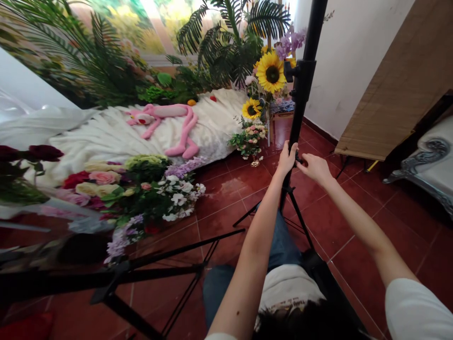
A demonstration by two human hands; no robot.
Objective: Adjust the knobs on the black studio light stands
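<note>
A black light stand (300, 104) rises in front of me, its pole tilted slightly in view and its legs spread on the floor. My left hand (286, 159) is wrapped round the pole low down. Beside it, my right hand (314, 168) pinches a small black locking knob (299, 159) on the pole's right side. Higher up, another black knob (290, 72) sticks out from a collar on the pole. My fingers partly hide the lower collar.
A second black tripod stand (163, 255) lies across the lower left. Artificial flowers (141, 184) border a white fur cloth (215, 118) bearing a pink plush toy (177, 111). Sunflowers (272, 73) stand behind the pole. A brown panel (385, 89) and ornate sofa (424, 156) are right.
</note>
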